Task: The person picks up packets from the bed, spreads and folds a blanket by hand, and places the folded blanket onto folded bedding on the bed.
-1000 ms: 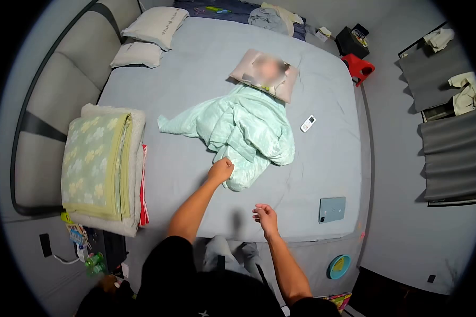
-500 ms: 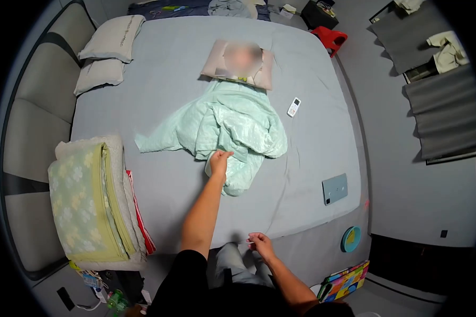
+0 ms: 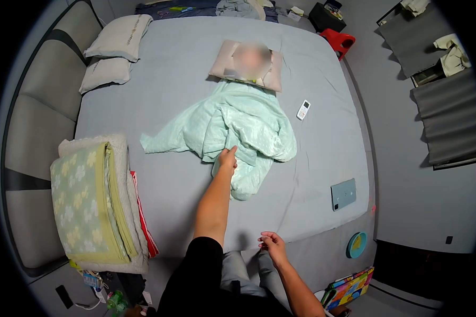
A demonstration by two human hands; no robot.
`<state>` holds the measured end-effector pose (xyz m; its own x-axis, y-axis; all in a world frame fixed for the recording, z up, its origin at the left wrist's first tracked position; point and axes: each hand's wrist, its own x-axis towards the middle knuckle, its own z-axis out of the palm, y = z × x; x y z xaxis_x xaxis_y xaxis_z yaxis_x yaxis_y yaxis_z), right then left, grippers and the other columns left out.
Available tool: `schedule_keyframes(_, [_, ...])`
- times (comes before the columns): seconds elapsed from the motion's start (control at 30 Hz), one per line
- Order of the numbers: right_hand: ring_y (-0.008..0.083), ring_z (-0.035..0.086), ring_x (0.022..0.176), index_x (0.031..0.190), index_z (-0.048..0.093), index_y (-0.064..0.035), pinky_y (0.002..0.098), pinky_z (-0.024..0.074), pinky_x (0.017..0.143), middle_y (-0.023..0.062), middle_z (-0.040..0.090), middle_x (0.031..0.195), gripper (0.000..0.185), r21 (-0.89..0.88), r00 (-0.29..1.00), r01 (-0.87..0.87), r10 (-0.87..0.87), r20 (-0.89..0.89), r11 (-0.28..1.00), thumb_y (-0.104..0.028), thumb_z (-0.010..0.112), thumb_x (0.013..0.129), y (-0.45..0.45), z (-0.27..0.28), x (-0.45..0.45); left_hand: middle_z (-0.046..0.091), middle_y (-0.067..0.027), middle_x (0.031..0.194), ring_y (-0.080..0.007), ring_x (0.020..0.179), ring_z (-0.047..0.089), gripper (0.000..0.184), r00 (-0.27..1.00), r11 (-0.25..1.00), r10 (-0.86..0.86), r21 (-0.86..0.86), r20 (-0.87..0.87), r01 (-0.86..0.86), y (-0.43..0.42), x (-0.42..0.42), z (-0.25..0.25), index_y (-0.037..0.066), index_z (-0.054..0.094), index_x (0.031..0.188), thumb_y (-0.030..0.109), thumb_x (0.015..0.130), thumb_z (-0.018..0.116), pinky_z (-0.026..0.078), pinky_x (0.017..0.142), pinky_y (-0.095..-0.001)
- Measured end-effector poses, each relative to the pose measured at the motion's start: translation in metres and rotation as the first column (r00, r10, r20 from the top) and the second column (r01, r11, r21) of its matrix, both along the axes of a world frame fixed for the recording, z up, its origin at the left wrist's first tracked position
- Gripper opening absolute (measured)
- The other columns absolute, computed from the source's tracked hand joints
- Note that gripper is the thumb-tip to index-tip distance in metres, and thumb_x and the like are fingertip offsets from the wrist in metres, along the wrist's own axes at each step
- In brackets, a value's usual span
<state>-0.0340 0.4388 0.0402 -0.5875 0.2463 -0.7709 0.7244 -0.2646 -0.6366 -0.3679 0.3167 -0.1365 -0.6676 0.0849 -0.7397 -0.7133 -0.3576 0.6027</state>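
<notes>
A: Hands first?
B: Left hand: on the lower folds of the mint blanket, index finger extended, others curled. Cannot tell whether cloth is pinched. Right hand: fingers loosely bent, nothing visible in them, at the near edge of the bed.
A: Blanket position?
B: Mid-bed, well in from all edges. Upper end at the small pillow, where a blurred patch hides detail; one corner trails toward the headboard edge.
A: Progress?
B: Judged partial. Done: upper end lies against the pillow. Left: the middle and lower end are heaped, neither flat nor folded.
A: Farther out?
B: Remote just right of the blanket; tablet by the near right corner; folded quilt at the near left corner.
</notes>
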Motion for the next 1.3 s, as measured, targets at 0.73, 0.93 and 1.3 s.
schedule_keyframes(0.73, [0.0150,0.061,0.074,0.109,0.060,-0.0048,0.0282,0.0524,0.069,0.0071,0.066,0.093,0.020,-0.241,0.998,-0.065,0.057,-0.040,0.968,-0.018,0.057,0.094,0.014,0.019,0.044,0.068,-0.0134,0.109,-0.0220,0.100,0.063,0.044,0.771,0.705,-0.636,-0.423,-0.022,0.569,-0.066,0.329,0.082,-0.001,0.063,0.119,0.024,0.083,0.068,0.048,0.088,-0.0355])
schedule_keyframes(0.93, [0.0257,0.061,0.092,0.134,0.048,-0.0096,0.0381,0.0508,0.084,0.0124,0.061,0.115,0.056,-0.234,0.994,0.031,-0.006,0.106,0.972,-0.049,0.053,0.094,0.047,0.040,0.092,0.068,-0.0031,0.087,-0.0131,0.079,0.060,0.027,0.712,0.782,-0.621,-0.327,-0.328,0.531,-0.009,0.382,0.214,-0.003,0.069,0.102,0.013,0.080,0.068,0.048,0.072,-0.0287])
schedule_keyframes(1.3, [0.0267,0.065,0.093,0.118,0.056,0.0106,0.0344,0.0513,0.080,0.0153,0.066,0.109,0.043,-0.281,0.867,0.034,-0.168,-0.468,0.959,-0.008,0.060,0.080,0.071,0.100,0.009,0.068,-0.0089,0.108,-0.0164,0.098,0.063,0.045,0.685,0.924,-0.369,-0.168,-0.628,0.344,-0.050,0.553,0.469,-0.004,0.062,0.116,0.015,0.078,0.079,0.050,0.084,-0.0297])
